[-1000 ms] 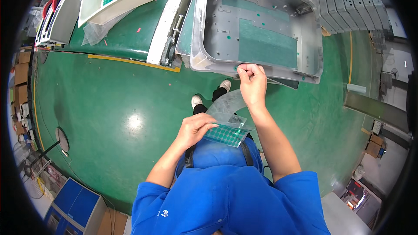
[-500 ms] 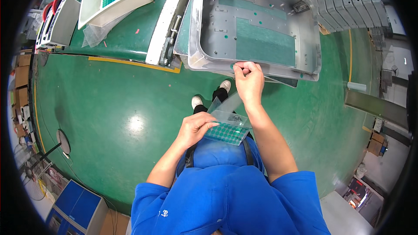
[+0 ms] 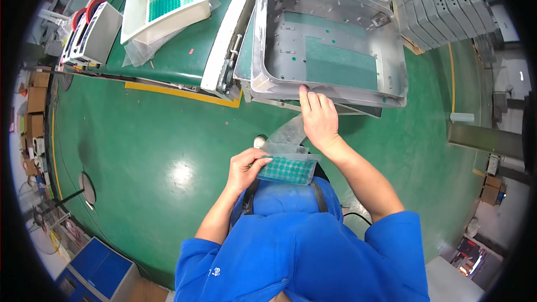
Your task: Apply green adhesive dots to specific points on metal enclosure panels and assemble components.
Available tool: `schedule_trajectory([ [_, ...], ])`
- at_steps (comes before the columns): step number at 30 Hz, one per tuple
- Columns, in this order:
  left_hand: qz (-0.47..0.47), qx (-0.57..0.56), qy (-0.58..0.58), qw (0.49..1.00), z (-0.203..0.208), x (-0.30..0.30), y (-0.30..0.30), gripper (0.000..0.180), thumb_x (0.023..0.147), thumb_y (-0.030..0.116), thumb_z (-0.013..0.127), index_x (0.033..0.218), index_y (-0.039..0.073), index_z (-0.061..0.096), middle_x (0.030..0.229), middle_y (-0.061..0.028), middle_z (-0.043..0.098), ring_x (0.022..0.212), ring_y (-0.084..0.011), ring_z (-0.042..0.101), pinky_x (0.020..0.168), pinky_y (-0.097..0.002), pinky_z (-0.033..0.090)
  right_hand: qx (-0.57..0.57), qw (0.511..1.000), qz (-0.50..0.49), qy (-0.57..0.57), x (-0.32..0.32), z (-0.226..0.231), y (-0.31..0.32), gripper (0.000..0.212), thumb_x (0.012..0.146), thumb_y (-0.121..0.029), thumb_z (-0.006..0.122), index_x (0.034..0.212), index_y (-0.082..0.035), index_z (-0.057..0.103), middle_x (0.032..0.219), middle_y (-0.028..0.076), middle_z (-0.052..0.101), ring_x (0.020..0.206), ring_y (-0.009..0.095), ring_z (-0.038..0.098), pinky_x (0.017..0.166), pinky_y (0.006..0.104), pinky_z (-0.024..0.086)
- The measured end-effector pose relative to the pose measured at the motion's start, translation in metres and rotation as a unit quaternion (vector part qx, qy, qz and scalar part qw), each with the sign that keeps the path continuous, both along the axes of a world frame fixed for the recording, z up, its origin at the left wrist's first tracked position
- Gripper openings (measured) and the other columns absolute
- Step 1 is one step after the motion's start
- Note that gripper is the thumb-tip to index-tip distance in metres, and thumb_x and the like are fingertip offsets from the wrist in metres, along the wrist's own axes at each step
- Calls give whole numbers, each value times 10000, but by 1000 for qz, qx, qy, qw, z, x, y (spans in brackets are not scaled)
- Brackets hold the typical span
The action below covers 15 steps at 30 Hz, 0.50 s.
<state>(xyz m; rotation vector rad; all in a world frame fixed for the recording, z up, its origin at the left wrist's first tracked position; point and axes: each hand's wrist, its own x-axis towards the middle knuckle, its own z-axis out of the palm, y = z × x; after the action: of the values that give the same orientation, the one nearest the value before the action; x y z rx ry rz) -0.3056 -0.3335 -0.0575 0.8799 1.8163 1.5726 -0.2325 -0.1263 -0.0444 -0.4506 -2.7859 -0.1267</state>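
My left hand pinches a sheet of round green stickers by its left edge, low in front of my waist. A loose piece of clear film hangs above the sheet, reaching up behind my right hand. My right hand has its fingers stretched out, the index fingertip pressed on the near flange of a grey metal enclosure. Anything under that fingertip is hidden. Several green dots sit inside the enclosure, and another green dot shows on the near flange to the right.
Left of the enclosure is a green-topped workbench with a white bin of green sticker sheets and a white device. Stacked perforated metal panels stand at the back right. A round stand is on the floor at left.
My right hand's fingers have gone from a pinch at the enclosure's near rim to stretched out, with the index fingertip pressing on the flange. My left hand keeps hold of the sticker sheet.
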Motion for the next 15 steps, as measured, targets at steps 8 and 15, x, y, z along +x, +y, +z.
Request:
schedule_trajectory([
  [8,203,-48,-68,976,-4,-58,-48,25,759,11,623,780,0,614,752,-14,598,672,-68,529,613,-202,432,0,996,-7,88,8,58,69,488,682,-370,654,1033,-60,516,943,124,520,897,298,481,792,430,370],
  [15,367,80,-55,925,25,-149,-54,58,808,71,604,819,14,604,749,11,589,673,-48,506,632,-184,412,-196,980,29,-28,21,50,117,221,768,-246,580,656,-62,530,619,85,515,603,263,504,546,383,401],
])
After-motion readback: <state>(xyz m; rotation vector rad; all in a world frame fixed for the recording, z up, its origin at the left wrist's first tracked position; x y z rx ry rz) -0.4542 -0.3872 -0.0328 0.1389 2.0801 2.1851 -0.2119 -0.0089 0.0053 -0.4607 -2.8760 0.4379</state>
